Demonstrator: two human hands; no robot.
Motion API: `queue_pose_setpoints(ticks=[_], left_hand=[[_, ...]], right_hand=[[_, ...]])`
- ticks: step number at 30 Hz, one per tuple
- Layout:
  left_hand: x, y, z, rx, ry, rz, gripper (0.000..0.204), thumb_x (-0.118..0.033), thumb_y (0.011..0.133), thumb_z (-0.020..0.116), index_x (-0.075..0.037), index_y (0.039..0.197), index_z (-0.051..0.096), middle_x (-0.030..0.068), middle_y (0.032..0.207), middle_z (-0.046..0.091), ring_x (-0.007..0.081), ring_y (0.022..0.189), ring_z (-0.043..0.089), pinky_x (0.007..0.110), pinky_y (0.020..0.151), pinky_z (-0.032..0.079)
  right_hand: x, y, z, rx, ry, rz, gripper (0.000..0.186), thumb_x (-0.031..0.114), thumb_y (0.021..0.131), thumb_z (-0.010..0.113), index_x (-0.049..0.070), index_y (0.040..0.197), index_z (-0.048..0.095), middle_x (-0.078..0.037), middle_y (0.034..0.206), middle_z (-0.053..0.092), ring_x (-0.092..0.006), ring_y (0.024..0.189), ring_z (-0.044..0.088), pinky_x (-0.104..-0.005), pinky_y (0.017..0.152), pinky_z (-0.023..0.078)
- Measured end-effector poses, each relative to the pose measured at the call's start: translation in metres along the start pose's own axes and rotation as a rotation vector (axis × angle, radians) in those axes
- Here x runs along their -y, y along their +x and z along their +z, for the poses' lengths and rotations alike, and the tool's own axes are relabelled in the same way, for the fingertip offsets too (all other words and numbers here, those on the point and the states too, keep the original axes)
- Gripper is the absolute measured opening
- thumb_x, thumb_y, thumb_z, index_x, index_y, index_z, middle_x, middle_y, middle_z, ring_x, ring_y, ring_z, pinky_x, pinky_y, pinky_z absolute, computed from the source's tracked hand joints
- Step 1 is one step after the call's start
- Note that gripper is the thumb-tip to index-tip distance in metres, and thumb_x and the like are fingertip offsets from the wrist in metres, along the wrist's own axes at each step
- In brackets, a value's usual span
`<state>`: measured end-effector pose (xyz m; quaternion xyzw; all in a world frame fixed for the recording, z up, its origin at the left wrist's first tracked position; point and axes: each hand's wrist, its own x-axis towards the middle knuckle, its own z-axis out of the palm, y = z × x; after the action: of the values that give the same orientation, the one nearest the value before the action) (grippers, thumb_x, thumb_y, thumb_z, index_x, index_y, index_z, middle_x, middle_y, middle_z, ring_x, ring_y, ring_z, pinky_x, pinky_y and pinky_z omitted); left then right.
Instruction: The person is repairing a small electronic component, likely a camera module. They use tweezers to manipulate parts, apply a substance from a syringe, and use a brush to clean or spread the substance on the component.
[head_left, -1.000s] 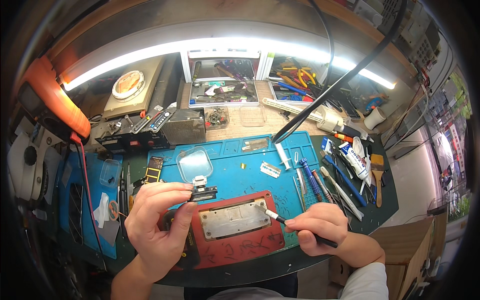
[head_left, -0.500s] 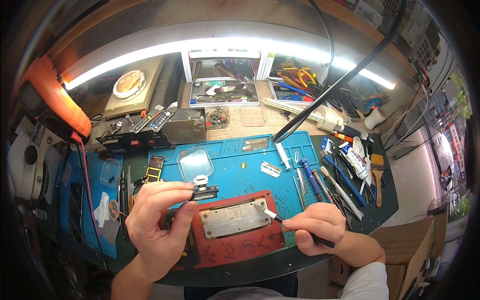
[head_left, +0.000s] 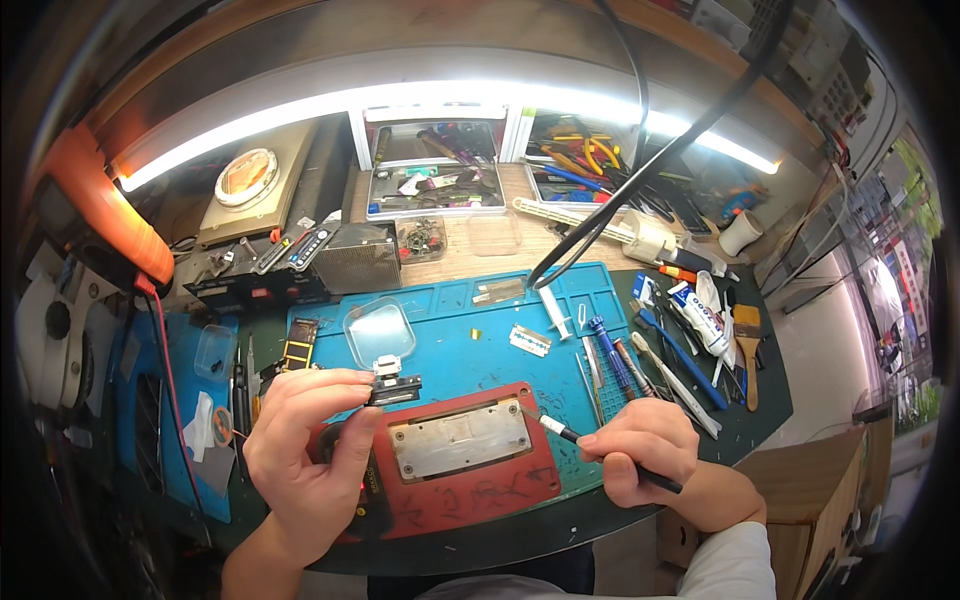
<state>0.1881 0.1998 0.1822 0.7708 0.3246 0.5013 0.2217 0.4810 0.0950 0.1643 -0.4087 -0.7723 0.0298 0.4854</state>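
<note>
Two hands of mine are busy. My left hand (head_left: 310, 450) pinches a small black part (head_left: 400, 391), with a silver bit (head_left: 387, 367) at its top, by the far left corner of the metal plate (head_left: 440, 446). My right hand (head_left: 645, 452) grips a thin tool (head_left: 562, 431), its tip near the far right corner. Nothing lies on the plate, and the tool is apart from the part. I can't tell how much is done or left.

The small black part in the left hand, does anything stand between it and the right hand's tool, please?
Nothing visible stands between the small black part in the left hand and the black-handled tool in the right hand; the metal plate in its red frame lies below.
</note>
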Motion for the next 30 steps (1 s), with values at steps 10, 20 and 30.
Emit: queue_pose_setpoints(ticks=[10, 20, 30], left_hand=[[0.0021, -0.0013, 0.0005, 0.001, -0.007, -0.005, 0.018, 0.002, 0.085, 0.079, 0.000, 0.100, 0.070, 0.0141, 0.102, 0.076, 0.0263, 0.095, 0.070, 0.034, 0.084, 0.055], [0.0011, -0.0013, 0.0000, 0.004, -0.006, -0.001, 0.018, 0.002, 0.086, 0.079, 0.000, 0.100, 0.070, 0.0143, 0.102, 0.075, 0.0261, 0.095, 0.070, 0.034, 0.083, 0.056], [0.0009, -0.0014, -0.0008, 0.008, 0.005, 0.005, 0.018, 0.001, 0.086, 0.079, 0.000, 0.101, 0.070, 0.0143, 0.102, 0.075, 0.0260, 0.095, 0.070, 0.034, 0.083, 0.055]], right_hand=[[0.0002, -0.0002, 0.0037, -0.021, -0.066, -0.051, 0.018, 0.003, 0.076, 0.067, 0.005, 0.090, 0.078, -0.003, 0.070, 0.069, -0.0155, 0.053, 0.063, -0.0269, 0.047, 0.048], [-0.0002, -0.0017, 0.0047, -0.014, -0.070, -0.045, 0.017, 0.005, 0.077, 0.069, 0.005, 0.091, 0.078, -0.003, 0.069, 0.069, -0.0159, 0.052, 0.063, -0.0268, 0.047, 0.048], [-0.0008, -0.0003, 0.0047, 0.002, -0.066, -0.047, 0.017, 0.004, 0.078, 0.069, 0.004, 0.092, 0.078, -0.004, 0.070, 0.070, -0.0159, 0.051, 0.062, -0.0268, 0.046, 0.048]])
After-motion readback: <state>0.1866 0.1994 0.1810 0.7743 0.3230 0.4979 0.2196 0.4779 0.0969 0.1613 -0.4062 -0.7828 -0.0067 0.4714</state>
